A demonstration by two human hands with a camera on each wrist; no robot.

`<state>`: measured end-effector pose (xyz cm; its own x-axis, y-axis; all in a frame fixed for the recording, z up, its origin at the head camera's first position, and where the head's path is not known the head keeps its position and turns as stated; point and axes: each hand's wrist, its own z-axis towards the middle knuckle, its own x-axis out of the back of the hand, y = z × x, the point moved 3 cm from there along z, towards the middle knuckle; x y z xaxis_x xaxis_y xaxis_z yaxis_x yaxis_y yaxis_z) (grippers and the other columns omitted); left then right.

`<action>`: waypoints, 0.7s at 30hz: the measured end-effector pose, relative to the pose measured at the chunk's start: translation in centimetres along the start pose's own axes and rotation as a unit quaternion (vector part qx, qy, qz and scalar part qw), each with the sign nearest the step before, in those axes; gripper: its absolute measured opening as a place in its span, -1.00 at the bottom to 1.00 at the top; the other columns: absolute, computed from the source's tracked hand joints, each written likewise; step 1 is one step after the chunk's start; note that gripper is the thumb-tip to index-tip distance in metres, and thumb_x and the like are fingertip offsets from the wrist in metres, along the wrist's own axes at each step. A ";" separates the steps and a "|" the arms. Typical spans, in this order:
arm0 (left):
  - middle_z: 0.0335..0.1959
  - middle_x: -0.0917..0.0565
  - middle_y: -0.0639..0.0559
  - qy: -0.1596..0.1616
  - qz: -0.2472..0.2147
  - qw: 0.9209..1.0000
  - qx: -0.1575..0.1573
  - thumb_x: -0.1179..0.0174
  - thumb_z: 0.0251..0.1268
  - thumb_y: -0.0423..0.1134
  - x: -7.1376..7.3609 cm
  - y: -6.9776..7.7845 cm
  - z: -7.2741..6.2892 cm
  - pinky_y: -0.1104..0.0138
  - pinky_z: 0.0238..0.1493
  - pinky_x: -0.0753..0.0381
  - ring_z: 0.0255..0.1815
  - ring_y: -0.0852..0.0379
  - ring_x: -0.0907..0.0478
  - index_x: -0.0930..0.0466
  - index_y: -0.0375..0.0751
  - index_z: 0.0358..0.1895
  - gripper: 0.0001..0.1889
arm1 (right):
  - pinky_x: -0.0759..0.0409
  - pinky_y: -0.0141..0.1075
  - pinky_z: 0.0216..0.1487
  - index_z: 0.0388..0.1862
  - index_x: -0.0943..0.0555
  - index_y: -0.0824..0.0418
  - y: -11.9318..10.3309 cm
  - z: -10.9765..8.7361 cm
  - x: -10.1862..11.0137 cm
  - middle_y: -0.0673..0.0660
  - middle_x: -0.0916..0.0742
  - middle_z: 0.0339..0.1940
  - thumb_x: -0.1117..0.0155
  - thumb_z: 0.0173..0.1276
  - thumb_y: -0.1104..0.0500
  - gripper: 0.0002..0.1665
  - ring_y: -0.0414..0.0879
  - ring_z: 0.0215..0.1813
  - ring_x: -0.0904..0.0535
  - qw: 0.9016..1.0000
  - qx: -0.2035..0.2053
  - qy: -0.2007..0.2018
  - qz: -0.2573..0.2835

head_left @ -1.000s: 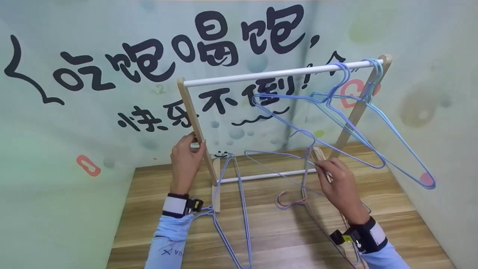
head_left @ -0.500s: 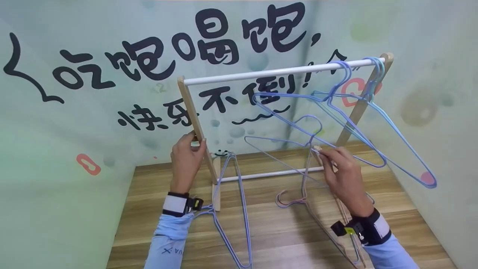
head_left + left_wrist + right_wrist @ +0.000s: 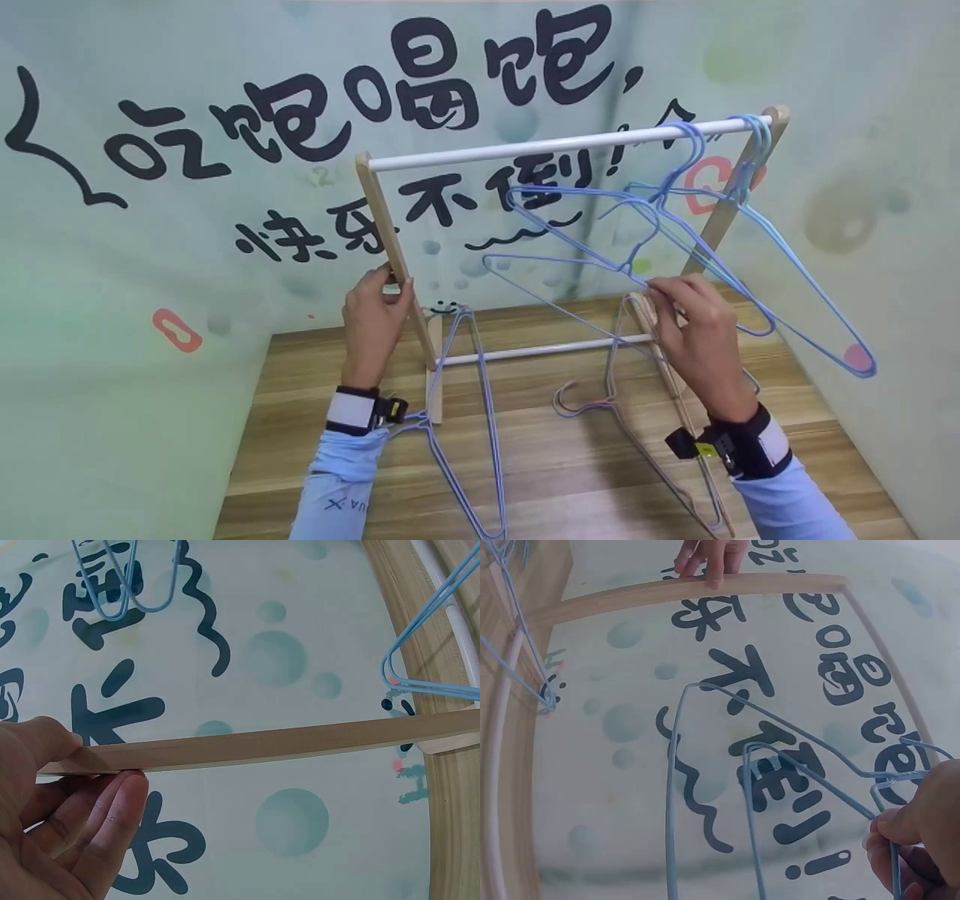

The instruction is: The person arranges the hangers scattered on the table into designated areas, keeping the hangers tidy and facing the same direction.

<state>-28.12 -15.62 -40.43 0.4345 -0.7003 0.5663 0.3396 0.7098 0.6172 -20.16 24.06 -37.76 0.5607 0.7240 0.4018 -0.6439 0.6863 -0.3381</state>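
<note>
Several blue wire hangers [image 3: 664, 196] hang from a white rail [image 3: 525, 147] as the right hand's [image 3: 697, 330] fingers pinch another hanger [image 3: 624, 268] and the left hand [image 3: 375, 319] grips a wooden upright [image 3: 386, 225].

Left hand [image 3: 375, 319]: some fingers partly behind rack post [image 3: 385, 225]; cut off by left edge in left wrist view.
Right hand [image 3: 697, 334]: cut off by right edge in right wrist view.
Held hanger [image 3: 555, 260]: stretch hidden behind right hand in head view.
Hung hangers [image 3: 745, 180] on white bar [image 3: 525, 148]: strands overlap, exact count untellable.
Lower-left hangers [image 3: 490, 412]: hooks hidden behind left sleeve [image 3: 334, 491].
Left sleeve: cut off by bottom edge, lettering incomplete.
Right sleeve [image 3: 791, 502]: likewise cut off.
</note>
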 end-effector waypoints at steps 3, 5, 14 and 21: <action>-0.17 -0.70 -0.16 0.002 -0.002 1.000 0.002 -0.28 0.42 -0.24 0.0 -0.1 0.0 0.15 -0.26 -0.73 -0.33 0.04 -0.75 -0.68 -0.33 0.01 -0.76 | -0.39 -0.34 -0.36 -0.16 -0.74 0.39 -0.2 0.5 0.3 0.19 -0.68 -0.33 -0.33 0.33 0.51 -0.84 -0.05 -0.33 -0.57 1.000 -0.002 0.006 -0.002; -0.17 -0.70 -0.16 0.003 -0.004 1.000 0.002 -0.28 0.42 -0.24 0.0 -0.1 0.0 0.16 -0.26 -0.73 -0.33 0.04 -0.76 -0.68 -0.33 0.01 -0.76 | -0.38 -0.34 -0.35 -0.15 -0.74 0.39 -0.3 0.9 0.4 0.20 -0.68 -0.31 -0.33 0.35 0.50 -0.85 -0.03 -0.32 -0.58 1.000 -0.004 0.011 -0.008; -0.17 -0.70 -0.14 0.002 -0.001 1.000 0.003 -0.29 0.42 -0.24 0.1 -0.1 0.0 0.16 -0.25 -0.73 -0.33 0.06 -0.75 -0.68 -0.32 -0.01 -0.77 | -0.31 -0.37 -0.29 -0.14 -0.76 0.37 -0.6 3.0 1.1 0.23 -0.67 -0.33 -0.32 0.37 0.48 -0.85 0.03 -0.33 -0.54 0.999 -0.022 0.037 -0.006; -0.15 -0.70 -0.15 -0.001 -0.006 1.000 0.004 -0.28 0.42 -0.25 0.0 -0.1 0.1 0.16 -0.25 -0.73 -0.32 0.04 -0.75 -0.67 -0.32 0.01 -0.76 | -0.27 -0.35 -0.31 -0.13 -0.76 0.38 -0.5 4.2 1.8 0.27 -0.68 -0.32 -0.32 0.38 0.46 -0.85 0.05 -0.33 -0.53 0.998 -0.020 0.055 -0.016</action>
<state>-28.22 -15.73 -40.45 0.4292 -0.7086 0.5600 0.3373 0.7009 0.6285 -21.02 24.77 -33.31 0.6360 0.7032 0.3178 -0.6049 0.7100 -0.3605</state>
